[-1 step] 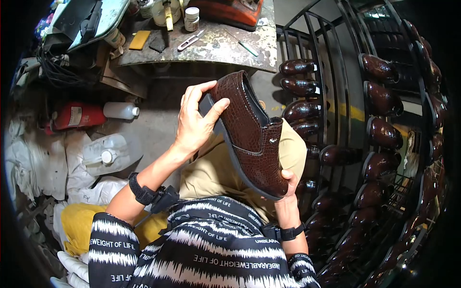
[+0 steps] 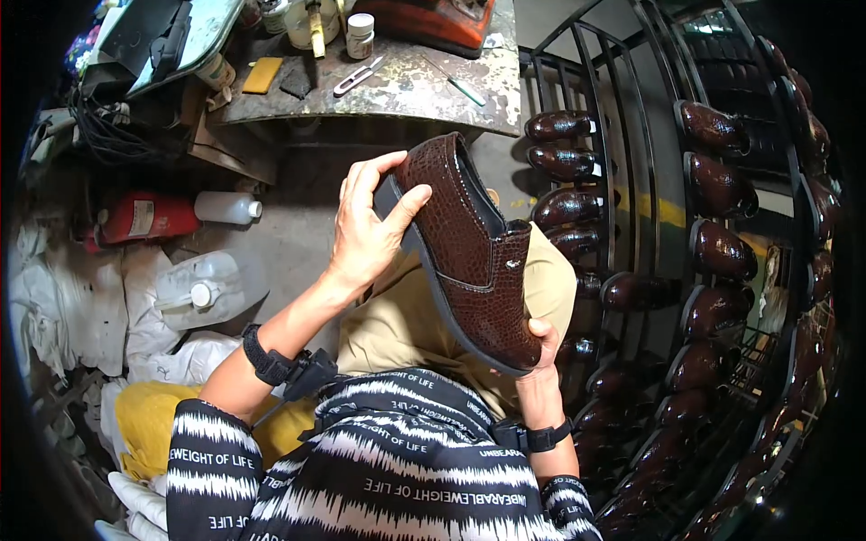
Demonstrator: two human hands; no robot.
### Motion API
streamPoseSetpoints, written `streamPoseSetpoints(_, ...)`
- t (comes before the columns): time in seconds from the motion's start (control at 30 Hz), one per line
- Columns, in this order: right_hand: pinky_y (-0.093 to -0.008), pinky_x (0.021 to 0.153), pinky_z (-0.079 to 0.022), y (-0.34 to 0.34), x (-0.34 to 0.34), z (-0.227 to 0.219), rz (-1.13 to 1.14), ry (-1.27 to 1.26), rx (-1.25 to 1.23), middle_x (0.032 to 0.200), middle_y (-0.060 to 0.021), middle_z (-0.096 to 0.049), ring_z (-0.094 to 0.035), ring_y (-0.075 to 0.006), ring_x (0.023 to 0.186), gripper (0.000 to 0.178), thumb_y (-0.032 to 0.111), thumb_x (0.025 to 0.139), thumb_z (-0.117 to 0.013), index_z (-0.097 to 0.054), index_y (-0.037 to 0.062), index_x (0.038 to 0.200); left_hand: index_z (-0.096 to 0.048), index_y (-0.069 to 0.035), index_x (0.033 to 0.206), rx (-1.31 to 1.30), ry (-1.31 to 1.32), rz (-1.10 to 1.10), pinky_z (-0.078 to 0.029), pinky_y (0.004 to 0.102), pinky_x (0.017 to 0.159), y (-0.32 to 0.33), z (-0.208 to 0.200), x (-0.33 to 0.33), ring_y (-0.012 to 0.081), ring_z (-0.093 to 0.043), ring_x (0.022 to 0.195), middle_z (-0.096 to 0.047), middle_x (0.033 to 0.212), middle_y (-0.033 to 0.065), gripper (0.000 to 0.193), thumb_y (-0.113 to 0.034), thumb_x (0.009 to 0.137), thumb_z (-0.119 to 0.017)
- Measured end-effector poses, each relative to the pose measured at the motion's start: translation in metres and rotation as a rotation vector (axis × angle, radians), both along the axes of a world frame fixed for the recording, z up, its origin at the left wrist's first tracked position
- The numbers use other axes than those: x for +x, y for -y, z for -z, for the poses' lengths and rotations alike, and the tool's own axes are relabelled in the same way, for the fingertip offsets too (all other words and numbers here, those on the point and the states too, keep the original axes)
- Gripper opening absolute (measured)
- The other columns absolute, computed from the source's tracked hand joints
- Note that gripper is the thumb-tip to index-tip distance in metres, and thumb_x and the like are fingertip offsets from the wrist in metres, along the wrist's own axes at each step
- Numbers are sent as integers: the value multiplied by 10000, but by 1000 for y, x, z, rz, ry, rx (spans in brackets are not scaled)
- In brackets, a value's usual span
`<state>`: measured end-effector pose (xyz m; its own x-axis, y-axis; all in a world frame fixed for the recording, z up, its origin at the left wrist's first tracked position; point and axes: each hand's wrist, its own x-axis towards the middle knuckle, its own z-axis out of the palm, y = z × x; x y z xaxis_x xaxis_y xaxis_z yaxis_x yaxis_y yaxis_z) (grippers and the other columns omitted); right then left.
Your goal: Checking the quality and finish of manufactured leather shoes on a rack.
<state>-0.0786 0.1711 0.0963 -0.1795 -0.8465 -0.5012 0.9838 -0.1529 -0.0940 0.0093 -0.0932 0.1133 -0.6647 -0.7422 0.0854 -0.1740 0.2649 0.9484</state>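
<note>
A dark brown shoe (image 2: 469,261) with a crocodile-like pattern and a dark sole is held above my lap, its side facing me. The heel end points up and away, and the toe end is low and near my right side. My left hand (image 2: 374,207) is closed on the heel, with the thumb on the shoe's side and the fingers behind the heel. At the toe, my right hand (image 2: 539,347) grips the front, its thumb along the toe edge; its other fingers are mostly hidden under the shoe. A small metal ornament (image 2: 514,264) sits on the shoe's side.
A worn workbench (image 2: 397,104) ahead bears a white jar (image 2: 360,36), a utility knife (image 2: 358,77), a yellow block (image 2: 262,75) and a thin tool (image 2: 466,91). Shoe racks (image 2: 606,144) with several glossy brown shoes stand at right. A red container (image 2: 149,216) and plastic jugs (image 2: 212,287) lie at left.
</note>
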Motion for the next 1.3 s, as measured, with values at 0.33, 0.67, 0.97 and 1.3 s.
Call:
streamPoseSetpoints(0.33,-428,540,-562,2,-3,-4,-21,-96,59,1068,-241,-540,-617,-341,794,660,245,679,-532,-356,-70,1232,-390,-24,1227,-165,144,39,-334,391,941,-15,-9,-1,303,-400,1094,-411,1155,150,814,-444,623,-739)
streamPoseSetpoints(0.67,-414,775,-494,-7,-2,6,-59,-138,-5,1146,-207,-508,-566,-302,951,713,231,652,-564,-333,-65,1258,-554,-33,1076,8,-86,-92,-402,308,821,-5,10,-4,205,-518,915,-536,1024,95,353,-292,837,-573)
streamPoseSetpoints(0.97,-327,1018,-268,17,-27,-53,-307,-1017,282,1286,-130,-408,-383,-208,1198,939,62,538,-792,-282,-24,1322,-470,-50,1205,1072,-227,114,-422,315,870,7,-15,0,119,-534,980,-575,1077,51,446,-378,922,-364)
streamPoseSetpoints(1.3,-302,971,-338,22,-30,-66,-398,-1633,475,1180,-118,-515,-472,-177,1091,837,13,582,-759,-348,34,1311,-369,-16,1290,1133,-403,275,-455,250,807,9,-15,2,85,-547,924,-568,1056,52,453,-221,886,-387)
